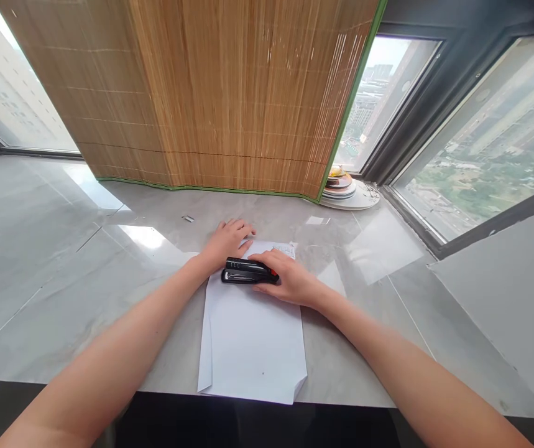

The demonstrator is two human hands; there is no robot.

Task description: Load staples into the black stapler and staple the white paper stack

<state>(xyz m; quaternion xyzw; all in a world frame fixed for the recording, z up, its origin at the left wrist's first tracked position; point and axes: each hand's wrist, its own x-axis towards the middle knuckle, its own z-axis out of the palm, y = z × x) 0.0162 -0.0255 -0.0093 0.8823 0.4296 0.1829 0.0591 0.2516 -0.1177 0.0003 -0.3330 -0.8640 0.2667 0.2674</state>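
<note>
A black stapler (pixel 248 271) lies sideways over the upper part of a stack of white paper (pixel 257 342). My right hand (pixel 286 275) grips its right end, fingers on top and thumb below. The stapler's jaw end points left, with a gap between its arms. Spread near the top left corner of the paper is my left hand (pixel 230 241), its fingers stretched out over the ledge and the paper's edge. The paper's left edge and lower right corner are folded or curled. A small printed patch shows at its upper right.
A small strip of metal staples (pixel 188 218) lies on the grey marble-look ledge (pixel 155 311), beyond my left hand. A bamboo blind (pixel 229 93) hangs at the back. Stacked plates (pixel 348 194) stand by the right window (pixel 490 143).
</note>
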